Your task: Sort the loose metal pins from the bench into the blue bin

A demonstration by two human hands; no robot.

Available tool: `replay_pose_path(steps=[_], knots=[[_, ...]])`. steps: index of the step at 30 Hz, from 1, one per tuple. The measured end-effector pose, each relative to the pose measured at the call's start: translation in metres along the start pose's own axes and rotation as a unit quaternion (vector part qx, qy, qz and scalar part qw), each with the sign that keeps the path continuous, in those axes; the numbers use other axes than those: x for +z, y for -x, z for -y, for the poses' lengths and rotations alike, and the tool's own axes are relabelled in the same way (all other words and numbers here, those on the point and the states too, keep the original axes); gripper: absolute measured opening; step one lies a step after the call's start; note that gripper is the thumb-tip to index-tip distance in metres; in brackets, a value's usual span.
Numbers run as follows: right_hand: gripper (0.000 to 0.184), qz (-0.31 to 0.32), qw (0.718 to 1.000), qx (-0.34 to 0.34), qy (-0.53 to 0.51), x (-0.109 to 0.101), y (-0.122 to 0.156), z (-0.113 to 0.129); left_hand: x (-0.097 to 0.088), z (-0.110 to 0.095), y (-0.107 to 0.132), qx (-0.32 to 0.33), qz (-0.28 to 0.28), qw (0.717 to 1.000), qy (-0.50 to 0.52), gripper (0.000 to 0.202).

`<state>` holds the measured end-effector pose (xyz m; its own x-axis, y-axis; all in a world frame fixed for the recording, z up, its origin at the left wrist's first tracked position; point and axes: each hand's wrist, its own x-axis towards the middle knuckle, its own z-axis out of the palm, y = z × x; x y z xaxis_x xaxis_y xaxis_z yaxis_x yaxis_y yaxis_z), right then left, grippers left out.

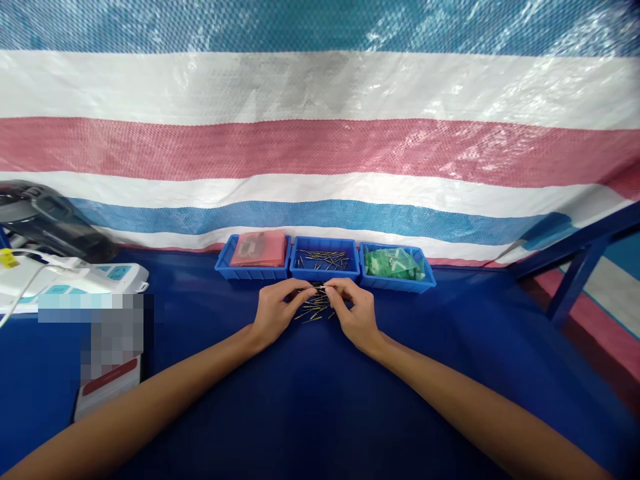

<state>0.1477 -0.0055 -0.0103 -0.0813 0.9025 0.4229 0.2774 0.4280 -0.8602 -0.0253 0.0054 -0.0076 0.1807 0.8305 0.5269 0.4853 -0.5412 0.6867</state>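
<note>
Both hands meet over the table just in front of the middle blue bin (325, 274). My left hand (281, 307) pinches one end of a thin metal pin (320, 287) between thumb and fingertips. At the pin's other end, which looks whitish, the thumb and forefinger of my right hand (356, 312) are also closed. Under and in front of the fingertips lies a loose pile of thin brass-coloured pins (313, 311), partly covered by the hands. More dark, slim pins (327, 257) lie in the middle bin.
A left blue bin (253, 273) holds pink-red plastic bags (259, 248); a right one (397, 285) holds green bags (393, 261). Far left are white power strips (120, 277), a dark clear container (65, 223) and a phone-like object (111, 390). A striped sheet (320, 150) hangs behind; a blue frame (575, 247) stands right.
</note>
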Motion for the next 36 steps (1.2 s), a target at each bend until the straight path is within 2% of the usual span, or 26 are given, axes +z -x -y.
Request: replay_pose_path(steps=[3, 7, 15, 21, 29, 34, 36], knots=[[0.020, 0.016, 1.000, -0.002, 0.022, 0.000, -0.001, 0.001, -0.002, -0.002, 0.001, -0.004, -0.007, 1.000, 0.004, 0.016], [0.025, 0.039, 0.998, -0.002, 0.051, 0.001, -0.002, 0.002, -0.004, -0.005, 0.002, -0.016, 0.012, 0.999, 0.037, 0.018], [0.026, 0.032, 0.998, -0.006, 0.052, 0.000, -0.002, 0.003, -0.001, 0.002, 0.004, -0.022, -0.001, 0.995, 0.101, 0.021], [0.026, 0.035, 0.998, -0.001, 0.044, 0.000, -0.003, 0.003, -0.001, 0.004, 0.005, -0.034, -0.004, 0.998, 0.061, 0.024], [0.025, 0.042, 0.998, 0.001, 0.037, -0.001, -0.002, 0.004, 0.000, 0.005, 0.003, -0.003, -0.009, 0.999, 0.054, 0.023], [0.025, 0.043, 0.998, 0.002, 0.037, -0.001, -0.002, 0.004, -0.001, 0.001, 0.000, 0.048, 0.016, 0.998, 0.028, 0.021], [0.025, 0.044, 0.999, 0.003, 0.032, -0.001, -0.002, 0.004, -0.002, 0.000, -0.001, 0.046, 0.013, 0.998, 0.030, 0.022]])
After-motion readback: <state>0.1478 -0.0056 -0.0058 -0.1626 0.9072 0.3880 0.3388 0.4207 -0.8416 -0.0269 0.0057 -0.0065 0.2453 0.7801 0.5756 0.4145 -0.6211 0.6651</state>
